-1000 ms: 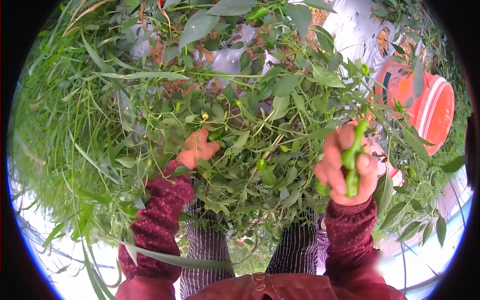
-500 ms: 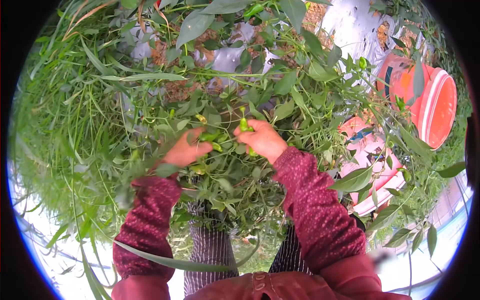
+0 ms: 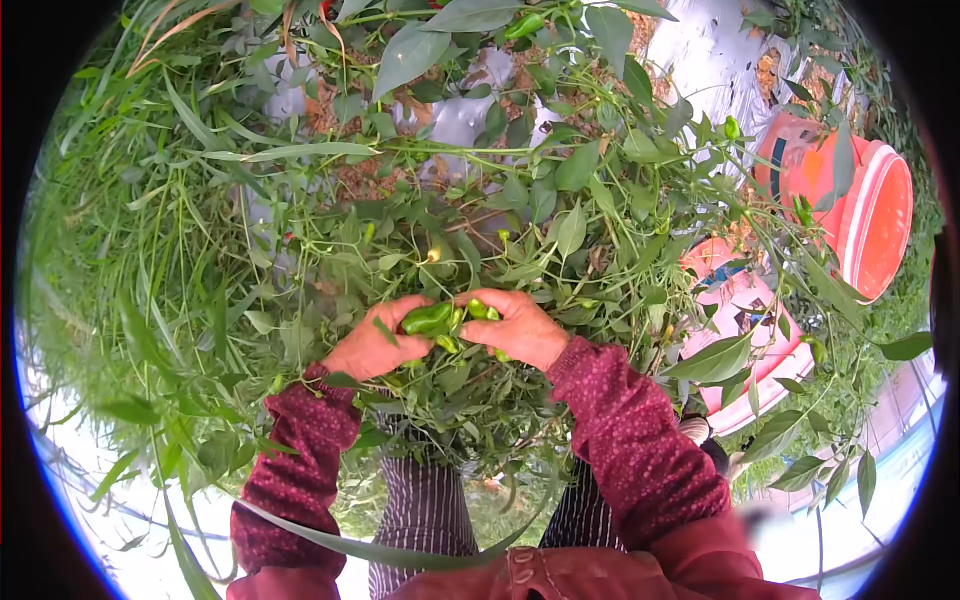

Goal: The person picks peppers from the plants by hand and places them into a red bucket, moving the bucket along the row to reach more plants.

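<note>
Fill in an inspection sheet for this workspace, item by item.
Surface: shiny silver-white plastic sheeting over brown soil, partly hidden by leafy green plants.
Things: plump green pepper at the left hand; smaller green peppers at the right hand.
Clutter: long green grass, left.
Hands: bare, close together, both gripping peppers.
Cables: none identifiable.
Surroundings: two red-pink plastic buckets, right, tilted.

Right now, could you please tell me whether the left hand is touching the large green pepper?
Touching. The head view shows the left hand with the green pepper between its thumb and fingers, against the skin.
</note>
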A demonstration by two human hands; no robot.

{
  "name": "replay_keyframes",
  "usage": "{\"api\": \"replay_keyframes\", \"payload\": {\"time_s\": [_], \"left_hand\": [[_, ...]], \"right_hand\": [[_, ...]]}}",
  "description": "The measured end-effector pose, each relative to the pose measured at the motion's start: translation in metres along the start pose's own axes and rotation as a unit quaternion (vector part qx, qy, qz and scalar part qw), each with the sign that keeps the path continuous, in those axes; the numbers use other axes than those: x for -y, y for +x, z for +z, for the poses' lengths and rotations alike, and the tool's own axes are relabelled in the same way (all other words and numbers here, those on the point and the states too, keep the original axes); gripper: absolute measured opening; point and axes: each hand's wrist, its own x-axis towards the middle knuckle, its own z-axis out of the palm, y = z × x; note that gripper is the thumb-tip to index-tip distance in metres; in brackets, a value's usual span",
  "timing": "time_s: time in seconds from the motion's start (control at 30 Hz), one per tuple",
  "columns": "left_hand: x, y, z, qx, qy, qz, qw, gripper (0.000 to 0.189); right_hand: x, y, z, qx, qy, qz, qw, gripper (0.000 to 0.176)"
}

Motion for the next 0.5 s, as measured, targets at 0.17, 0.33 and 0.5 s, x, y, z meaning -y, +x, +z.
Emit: {"api": "replay_keyframes", "payload": {"time_s": [0.17, 0.33, 0.5], "left_hand": [[0.006, 0.000, -0.003, 0.030, -0.010, 0.059, 0.998, 0.042], [-0.013, -0.011, 0.001, 0.030, 0.028, 0.018, 0.999, 0.047], [-0.012, -0.012, 0.006, 0.007, 0.049, 0.026, 0.998, 0.045]], "right_hand": [[0.000, -0.011, 0.008, -0.051, -0.200, -0.174, 0.963, 0.037], [-0.003, -0.016, 0.016, -0.077, -0.157, -0.188, 0.966, 0.027], [-0.009, -0.023, 0.019, -0.108, 0.055, -0.117, 0.986, 0.021]]}}
